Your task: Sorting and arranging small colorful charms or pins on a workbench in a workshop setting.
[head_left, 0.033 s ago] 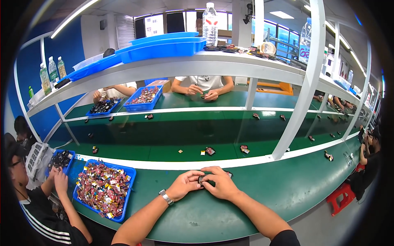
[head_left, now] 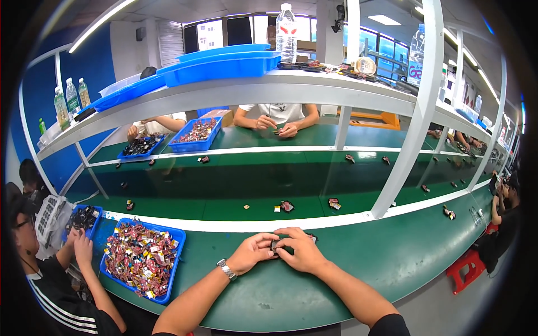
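Observation:
Both hands meet over the green worktop, a little right of the blue tray. My left hand (head_left: pixel 252 253), with a metal-band watch on its wrist, is closed around the left side of a small dark part (head_left: pixel 274 246). From the other side my right hand (head_left: pixel 302 252) grips the same part with thumb and bent fingers. Most of that part is hidden by the fingers, so its exact kind cannot be made out. Just past my right hand a bit of another small reddish-dark piece (head_left: pixel 314 238) peeks out.
Left of my arms stands a blue tray (head_left: pixel 181 238) heaped with small red, yellow and white parts. A co-worker (head_left: pixel 61 280) sits at far left beside a tray of black parts (head_left: pixel 84 217). A white rail (head_left: pixel 224 225) and slanted post (head_left: pixel 406 129) border the green belt (head_left: pixel 246 193), which carries scattered pieces.

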